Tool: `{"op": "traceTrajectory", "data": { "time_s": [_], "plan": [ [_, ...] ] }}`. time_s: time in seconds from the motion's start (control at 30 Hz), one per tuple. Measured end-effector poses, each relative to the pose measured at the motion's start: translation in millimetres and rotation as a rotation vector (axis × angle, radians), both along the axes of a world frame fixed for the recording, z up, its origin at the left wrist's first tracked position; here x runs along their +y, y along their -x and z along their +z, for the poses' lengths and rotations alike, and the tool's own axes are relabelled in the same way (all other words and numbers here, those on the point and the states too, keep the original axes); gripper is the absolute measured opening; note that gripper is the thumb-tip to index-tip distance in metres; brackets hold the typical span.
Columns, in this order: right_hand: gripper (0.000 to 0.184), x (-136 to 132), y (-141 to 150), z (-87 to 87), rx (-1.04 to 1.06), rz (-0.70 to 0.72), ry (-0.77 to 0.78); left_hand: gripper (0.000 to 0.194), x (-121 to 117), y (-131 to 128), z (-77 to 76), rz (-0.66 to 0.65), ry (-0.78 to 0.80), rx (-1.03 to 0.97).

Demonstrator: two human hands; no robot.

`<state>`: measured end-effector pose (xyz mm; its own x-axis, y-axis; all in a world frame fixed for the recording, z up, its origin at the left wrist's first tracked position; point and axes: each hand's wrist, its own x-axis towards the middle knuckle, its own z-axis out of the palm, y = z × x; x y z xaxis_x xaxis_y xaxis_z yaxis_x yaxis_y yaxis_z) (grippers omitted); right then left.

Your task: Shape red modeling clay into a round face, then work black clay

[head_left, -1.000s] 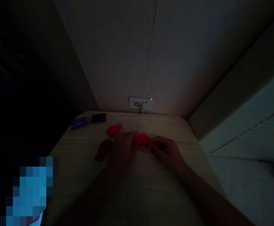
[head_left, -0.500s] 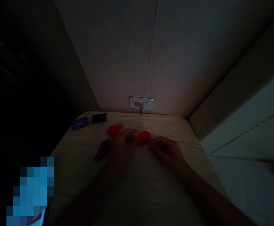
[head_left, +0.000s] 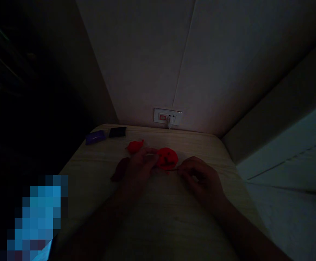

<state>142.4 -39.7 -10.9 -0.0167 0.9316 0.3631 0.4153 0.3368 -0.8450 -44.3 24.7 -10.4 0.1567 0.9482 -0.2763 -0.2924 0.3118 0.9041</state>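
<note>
A bright red, flat clay-like disc (head_left: 169,155) with dark eye, nose and mouth marks lies near the middle of the wooden tabletop. My left hand (head_left: 139,167) has its thumb and fingers closed on the disc's left edge, which it raises a little. Just right of the disc, my right hand (head_left: 202,177) pinches a thin dark stick (head_left: 172,170), whose length runs along the disc's lower edge. A bright red lump (head_left: 135,146) with pointed ends lies beyond my left hand. A dark red lump (head_left: 120,169) lies left of that hand, partly hidden by it.
A purple packet (head_left: 95,137) and a black packet (head_left: 117,132) lie at the table's (head_left: 158,221) far left corner. The wall behind carries a socket plate (head_left: 168,116) with a plug in it. The room is dim, and a bright pixelated patch (head_left: 45,206) shows at lower left.
My left hand has shifted from resting beside the disc to gripping its left edge, and the disc has been tilted and turned. My right hand has drawn slightly right, uncovering the stick.
</note>
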Motion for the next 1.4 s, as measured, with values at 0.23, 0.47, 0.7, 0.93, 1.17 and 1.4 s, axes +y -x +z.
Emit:
{"op": "traceTrajectory", "data": {
  "time_s": [0.23,0.47,0.7,0.93,1.17,1.4],
  "plan": [
    [0.008,0.8,-0.1,1.3,-0.065,0.017,-0.046,0.025,-2.9,-0.3,-0.2,-0.083,-0.024,0.025],
    [0.007,1.4,-0.6,0.3,-0.078,0.015,-0.041,0.021,-3.7,-0.3,2.2,-0.07,-0.012,0.024],
    [0.008,1.4,0.1,1.2,-0.081,0.007,-0.051,0.022,-4.3,-1.7,3.0,-0.07,0.02,-0.027],
    [0.008,1.9,-1.3,-2.8,-0.087,0.011,-0.072,0.023,-4.8,-1.6,5.8,-0.058,0.018,-0.038],
    [0.008,1.7,-0.5,0.2,-0.103,0.009,-0.088,0.018,-6.2,-2.3,5.0,-0.085,0.068,-0.137],
    [0.007,0.7,-1.1,0.7,-0.109,0.012,-0.07,0.03,-7.5,-2.1,5.9,-0.171,0.023,-0.184]
  ]
}}
